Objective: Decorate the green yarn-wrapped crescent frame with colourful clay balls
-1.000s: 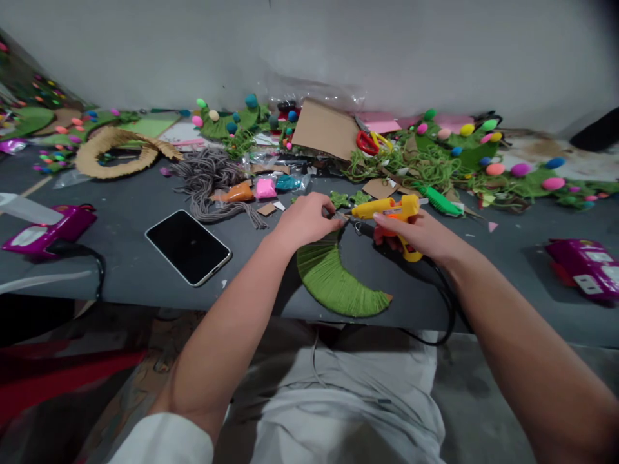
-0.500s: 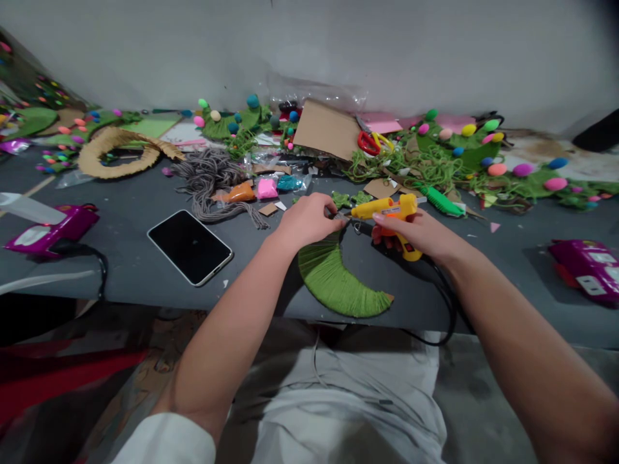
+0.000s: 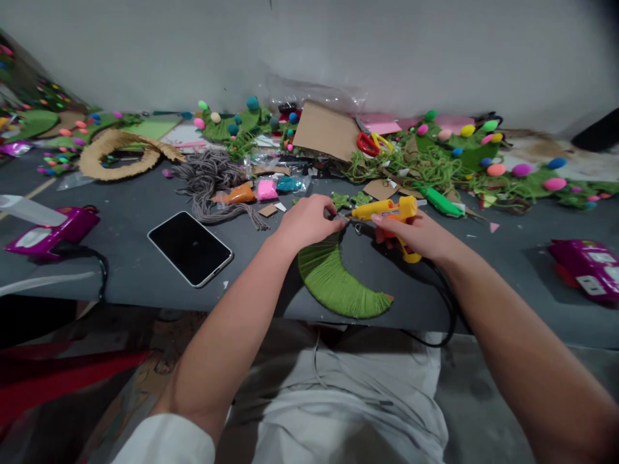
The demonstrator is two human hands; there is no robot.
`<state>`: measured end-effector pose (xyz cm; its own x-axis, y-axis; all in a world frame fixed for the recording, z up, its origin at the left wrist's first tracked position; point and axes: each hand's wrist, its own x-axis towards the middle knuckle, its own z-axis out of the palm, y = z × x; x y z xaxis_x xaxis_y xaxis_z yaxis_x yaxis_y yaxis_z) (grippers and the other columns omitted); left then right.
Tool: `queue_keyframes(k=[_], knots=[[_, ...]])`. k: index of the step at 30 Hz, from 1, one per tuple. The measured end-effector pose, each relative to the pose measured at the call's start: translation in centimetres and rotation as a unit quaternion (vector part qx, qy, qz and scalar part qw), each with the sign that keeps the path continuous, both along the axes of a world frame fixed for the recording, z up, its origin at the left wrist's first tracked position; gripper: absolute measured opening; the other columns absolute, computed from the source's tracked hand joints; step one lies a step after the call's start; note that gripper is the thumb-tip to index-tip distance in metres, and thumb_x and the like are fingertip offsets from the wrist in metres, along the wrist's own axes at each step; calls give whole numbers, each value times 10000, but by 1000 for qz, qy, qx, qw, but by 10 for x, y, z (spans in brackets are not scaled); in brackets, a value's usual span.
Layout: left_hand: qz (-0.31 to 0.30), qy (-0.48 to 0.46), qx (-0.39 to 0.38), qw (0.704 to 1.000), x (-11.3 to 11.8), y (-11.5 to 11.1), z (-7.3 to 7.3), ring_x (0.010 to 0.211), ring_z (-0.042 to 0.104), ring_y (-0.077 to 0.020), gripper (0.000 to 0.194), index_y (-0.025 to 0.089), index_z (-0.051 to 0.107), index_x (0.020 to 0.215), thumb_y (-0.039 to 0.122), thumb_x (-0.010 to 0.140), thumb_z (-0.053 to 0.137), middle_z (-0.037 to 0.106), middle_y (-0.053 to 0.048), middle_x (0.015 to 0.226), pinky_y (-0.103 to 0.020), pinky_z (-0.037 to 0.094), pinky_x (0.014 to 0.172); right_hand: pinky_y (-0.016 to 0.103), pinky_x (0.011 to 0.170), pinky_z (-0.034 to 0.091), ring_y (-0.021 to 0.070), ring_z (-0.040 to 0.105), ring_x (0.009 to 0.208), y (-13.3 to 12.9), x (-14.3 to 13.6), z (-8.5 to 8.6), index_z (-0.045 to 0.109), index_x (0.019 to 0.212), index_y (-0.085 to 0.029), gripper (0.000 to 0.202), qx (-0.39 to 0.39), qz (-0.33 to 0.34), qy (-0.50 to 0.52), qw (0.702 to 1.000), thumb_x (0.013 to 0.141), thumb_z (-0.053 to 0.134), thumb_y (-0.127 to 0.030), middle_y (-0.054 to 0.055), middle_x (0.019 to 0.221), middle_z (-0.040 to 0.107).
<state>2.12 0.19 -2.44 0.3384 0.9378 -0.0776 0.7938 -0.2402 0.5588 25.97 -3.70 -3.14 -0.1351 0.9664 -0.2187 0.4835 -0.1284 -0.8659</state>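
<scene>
Green crescent [image 3: 338, 280], yarn-wound, lies flat on the worktop [image 3: 261, 283], just ahead of my body. My left hand [image 3: 307, 220] is the nearer: its fingers are closed on the far end. What the fingertips pinch there is too small to tell. The long axis bows from those fingers toward me and rightward, ending in a bare brown tip below my right hand [image 3: 423, 235], apart from it. The hollow side faces right. My right hand is clenched round a yellow glue gun [image 3: 403, 207], nozzle pointing left, just beside my left fingertips; contact cannot be confirmed. Phone [image 3: 191, 248] noted left of my left hand.
</scene>
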Motion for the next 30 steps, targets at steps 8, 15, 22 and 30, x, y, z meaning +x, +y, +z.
queue_keyframes(k=[8, 15, 22, 30], knots=[[-1, -13, 3, 1000, 0, 2, -3, 963, 693, -287, 374, 218, 752, 1069, 506, 831, 728, 744, -123, 1094, -425, 526, 851, 281, 488, 366, 130, 526, 519, 1, -1, -3, 597, 618, -221, 527, 30, 17, -12, 999, 840, 694, -688, 4, 570, 589], [0, -16, -1, 1000, 0, 1, -2, 952, 691, -287, 372, 215, 752, 1063, 503, 828, 733, 749, -123, 1093, -426, 523, 843, 280, 477, 329, 114, 429, 491, 0, -1, -2, 535, 608, -233, 558, 28, 37, -9, 999, 845, 686, -716, -21, 533, 504], [-1, -19, 7, 1000, -1, 3, -5, 945, 690, -283, 377, 216, 751, 1052, 513, 820, 738, 754, -113, 1076, -414, 516, 831, 274, 465, 289, 107, 419, 489, -3, 0, 0, 558, 649, -226, 552, 21, 21, -3, 1000, 808, 716, -730, -26, 543, 511], [0, -21, 4, 1000, -2, 3, -5, 943, 685, -281, 382, 218, 745, 1047, 523, 817, 743, 755, -114, 1074, -412, 508, 822, 269, 441, 287, 104, 403, 472, -6, 6, 6, 543, 621, -224, 590, -10, 16, -13, 1000, 778, 713, -767, -22, 526, 496]])
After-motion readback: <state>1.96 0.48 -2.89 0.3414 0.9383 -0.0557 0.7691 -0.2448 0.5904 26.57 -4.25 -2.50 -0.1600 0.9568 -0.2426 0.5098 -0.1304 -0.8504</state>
